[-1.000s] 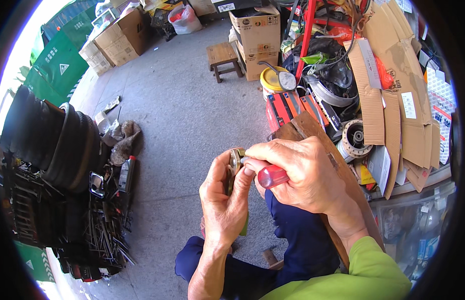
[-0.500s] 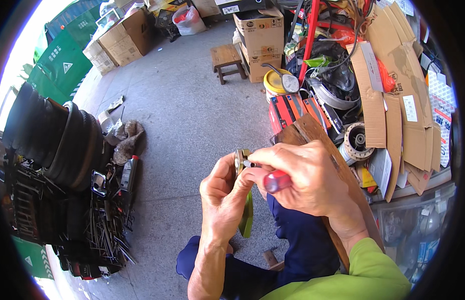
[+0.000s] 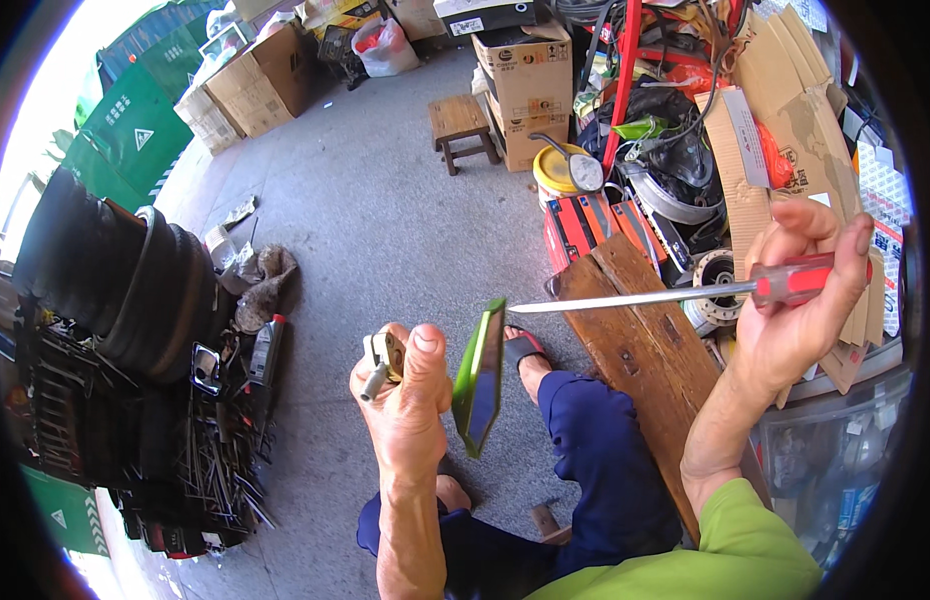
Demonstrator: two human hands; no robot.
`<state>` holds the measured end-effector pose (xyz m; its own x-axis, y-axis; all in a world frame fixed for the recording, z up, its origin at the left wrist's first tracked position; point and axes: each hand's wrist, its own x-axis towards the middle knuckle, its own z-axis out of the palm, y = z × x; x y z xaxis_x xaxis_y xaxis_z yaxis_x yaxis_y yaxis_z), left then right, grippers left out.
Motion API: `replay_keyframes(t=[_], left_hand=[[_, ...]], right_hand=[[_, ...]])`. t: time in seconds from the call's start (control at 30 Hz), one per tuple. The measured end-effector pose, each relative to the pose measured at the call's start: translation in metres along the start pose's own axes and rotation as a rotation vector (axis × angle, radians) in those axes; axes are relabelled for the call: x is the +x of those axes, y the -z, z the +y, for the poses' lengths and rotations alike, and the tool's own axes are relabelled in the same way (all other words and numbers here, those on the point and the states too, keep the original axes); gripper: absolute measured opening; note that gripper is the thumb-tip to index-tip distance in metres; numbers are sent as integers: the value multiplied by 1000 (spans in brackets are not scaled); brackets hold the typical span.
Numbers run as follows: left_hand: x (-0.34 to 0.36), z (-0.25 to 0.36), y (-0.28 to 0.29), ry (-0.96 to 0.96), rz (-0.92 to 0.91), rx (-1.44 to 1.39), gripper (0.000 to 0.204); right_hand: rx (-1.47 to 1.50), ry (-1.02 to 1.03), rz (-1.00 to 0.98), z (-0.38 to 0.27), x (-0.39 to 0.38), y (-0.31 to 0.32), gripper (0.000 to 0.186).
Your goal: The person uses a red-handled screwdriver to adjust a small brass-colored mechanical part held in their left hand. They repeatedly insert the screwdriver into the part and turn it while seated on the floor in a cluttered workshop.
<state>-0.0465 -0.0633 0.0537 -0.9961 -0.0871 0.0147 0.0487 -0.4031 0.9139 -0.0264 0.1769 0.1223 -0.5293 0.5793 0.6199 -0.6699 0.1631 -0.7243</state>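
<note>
**Right hand (image 3: 790, 325) has a screwdriver (image 3: 635, 299), left hand (image 3: 405, 415) has a metal part (image 3: 389, 355)**

The left hand is up in front of the person. Its fingers are curled in and the thumb sticks up, with the metal part, gold and shiny, tucked tight in the grip. A short grey stub (image 3: 375, 383) pokes out of it. Just to the right of that hand is a flat green piece (image 3: 479, 385) with a shiny face, tilted on its edge. I cannot tell if it is joined to the metal part.

The right hand is off to the right side, with its fingers bent around the red handle (image 3: 800, 280). The grip looks loose (some fingers stick up). The long shaft points left, and its tip is near the top of the green piece. I cannot tell if they touch.

The shaft passes over a brown wooden bench (image 3: 645, 350). Below are a leg in blue trousers (image 3: 610, 450) and a foot in a dark sandal (image 3: 523, 348). A small stool (image 3: 459, 117) stands farther off on the grey floor (image 3: 355, 200).
</note>
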Motion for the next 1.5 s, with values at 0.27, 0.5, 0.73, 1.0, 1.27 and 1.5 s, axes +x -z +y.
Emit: replay_keyframes(t=[0.27, 0.5, 0.73, 1.0, 1.27, 1.5], left_hand=[[4, 1, 0, 163, -278, -463, 61], [1, 3, -3, 223, -309, -561, 64], [1, 1, -4, 223, -338, -579, 62], [0, -1, -4, 186, -343, -523, 56], [-1, -5, -2, -9, -253, -62, 29], [-1, 0, -5, 1, -114, -62, 23]], right_hand=[[172, -40, -47, -1, -14, -7, 43], [171, 15, -88, 7, -33, -16, 44], [158, -15, -193, 5, -36, -18, 43], [45, -23, -114, 10, -37, -23, 46], [189, -68, -256, 16, -14, -21, 56], [15, 74, -179, 16, -15, -33, 54]])
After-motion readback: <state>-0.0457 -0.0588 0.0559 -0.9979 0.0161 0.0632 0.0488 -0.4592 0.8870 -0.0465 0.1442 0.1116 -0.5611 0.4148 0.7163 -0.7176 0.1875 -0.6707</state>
